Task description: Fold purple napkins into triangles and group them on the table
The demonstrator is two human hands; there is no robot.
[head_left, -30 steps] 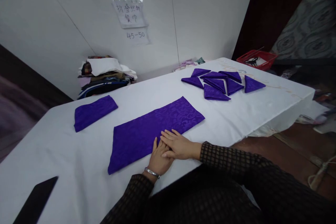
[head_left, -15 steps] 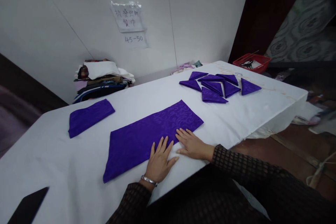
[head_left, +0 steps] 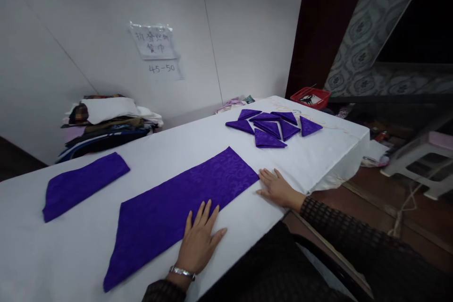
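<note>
A purple patterned napkin (head_left: 170,203), folded into a long rectangle, lies flat on the white tablecloth (head_left: 88,250). My left hand (head_left: 198,240) rests on its near edge with fingers spread, a bracelet on the wrist. At the napkin's right corner, the fingertips of my right hand (head_left: 278,188) touch the cloth, fingers stretched out and the palm low over the tablecloth. Neither hand grips anything. To the left lies another folded purple napkin (head_left: 85,184). Several purple napkins folded into triangles (head_left: 269,138) are grouped toward the far right of the table.
Behind the table, a stack of folded clothes (head_left: 109,122) stands at the left by the wall. A handwritten paper sign (head_left: 155,45) hangs above. A red basket (head_left: 313,99) is beyond the far end, and a pale plastic stool (head_left: 421,165) stands on the floor at right.
My right hand has slid right along the near edge to the napkin's corner. My left hand stays flat on the near edge. The camera view has turned right.
</note>
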